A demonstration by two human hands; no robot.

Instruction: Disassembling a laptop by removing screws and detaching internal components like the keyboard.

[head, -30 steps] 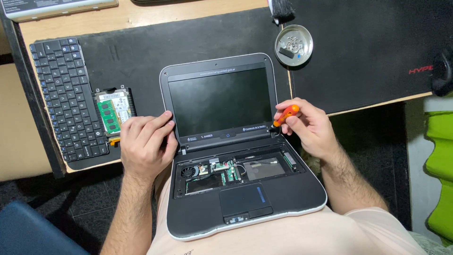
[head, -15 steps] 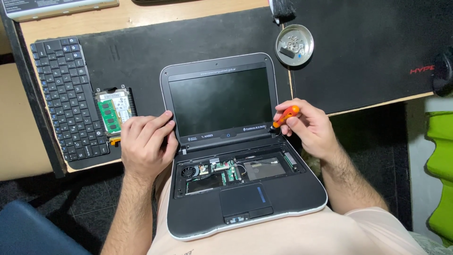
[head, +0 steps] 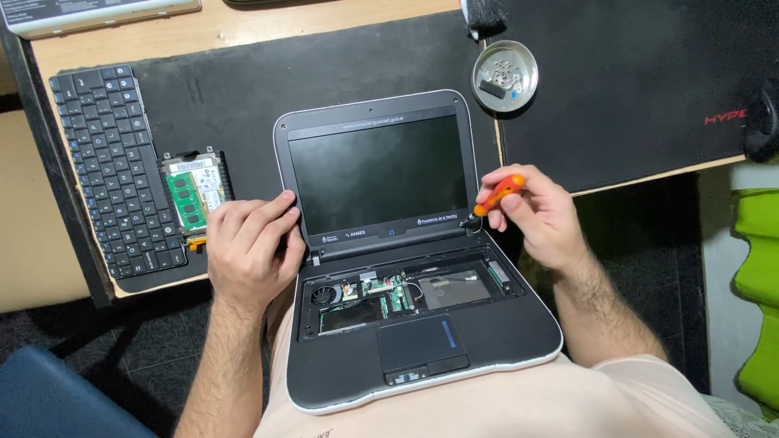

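A small dark laptop point(head: 487, 341) with a white rim rests on my lap, its lid up and its keyboard removed, so the fan and circuit boards show. My left hand point(head: 247, 247) grips the lower left corner of the screen bezel. My right hand point(head: 540, 215) holds a small orange-handled screwdriver point(head: 497, 193), its tip at the lower right corner of the screen near the hinge.
A detached black keyboard point(head: 114, 170) lies on the desk at left, beside a drive with a green memory stick point(head: 195, 195) on it. A round metal dish point(head: 505, 75) with screws sits on the black desk mat point(head: 633, 97). Something green point(head: 759, 276) stands at right.
My right hand has shifted slightly with the screwdriver at the screen's lower right corner. My left hand stays on the bezel.
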